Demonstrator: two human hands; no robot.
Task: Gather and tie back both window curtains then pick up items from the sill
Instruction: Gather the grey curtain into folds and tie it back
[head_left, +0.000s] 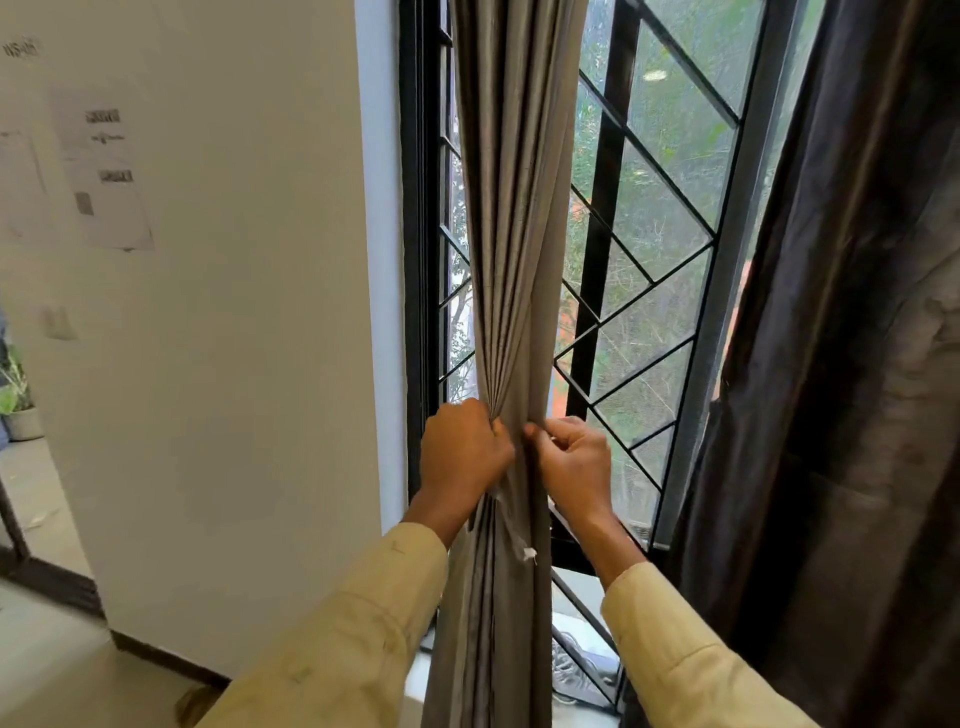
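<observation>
The left curtain (511, 218), grey-brown, hangs bunched into tight pleats in front of the barred window (649, 270). My left hand (460, 452) is closed around the bunch from its left side. On the bunch's right side, my right hand (574, 465) pinches the fabric or a tie. A thin strip with a white end (529, 555) dangles just below the hands. The right curtain (852, 364), dark brown, hangs loose at the right edge. The sill (576, 587) shows only in small patches behind the curtain and my arms.
A white wall (234, 338) with taped paper sheets (104, 171) juts out on the left. A potted plant (18, 400) stands far left on the floor. Behind the lower grille lies an indistinct grey object (571, 665).
</observation>
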